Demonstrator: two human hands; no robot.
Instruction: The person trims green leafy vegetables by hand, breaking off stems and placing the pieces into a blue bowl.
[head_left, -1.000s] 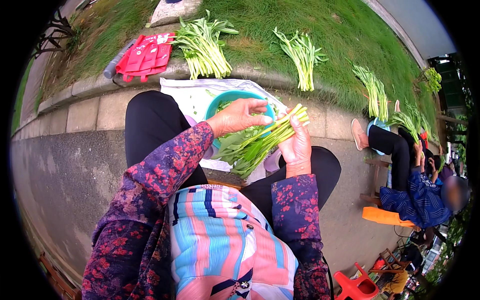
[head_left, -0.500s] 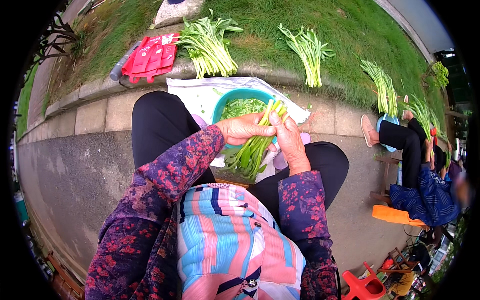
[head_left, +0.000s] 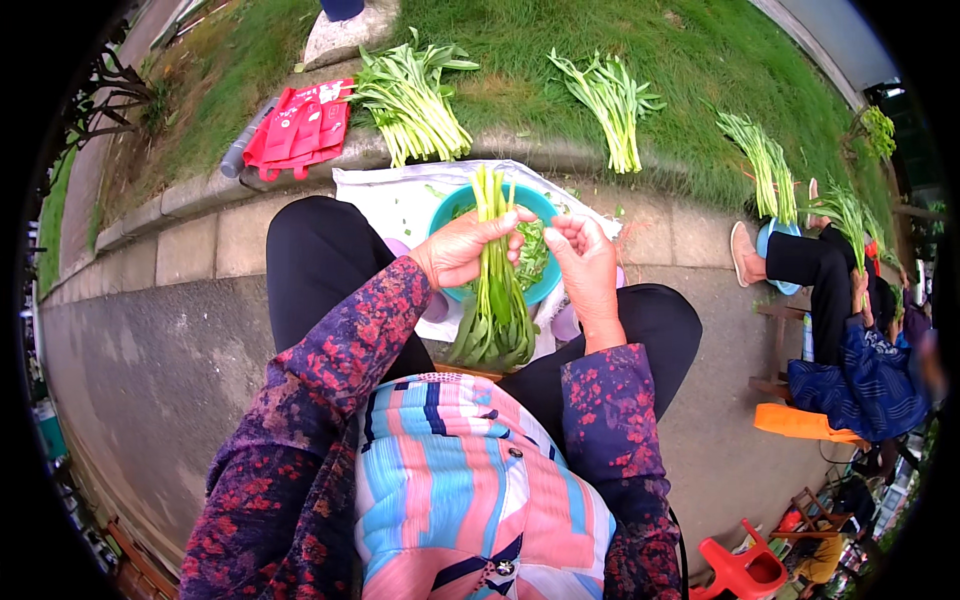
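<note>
A bunch of long-stemmed leafy greens (head_left: 495,305) is gripped round its stems by my left hand (head_left: 460,250). Its pale stem ends point away from me and its leaves hang toward my lap. My right hand (head_left: 587,270) is just right of the bunch and apart from it, thumb and fingertips pinched together. Whatever lies in that pinch is too small to make out. Beneath both hands stands a teal basin (head_left: 543,287) with loose green leaves (head_left: 533,245) in it, partly covered by the bunch and my hands.
A white sheet (head_left: 358,192) lies under the basin. Along the curb (head_left: 190,200) are a larger heap of greens (head_left: 415,115), a red bag (head_left: 300,130) and a grey cylinder (head_left: 245,140). More greens (head_left: 618,115) lie on the grass. At right sits another person (head_left: 850,380), near a red stool (head_left: 742,568).
My right hand has let go of the bunch and moved slightly right. The bunch now stands more upright in my left hand, which has shifted a little left.
</note>
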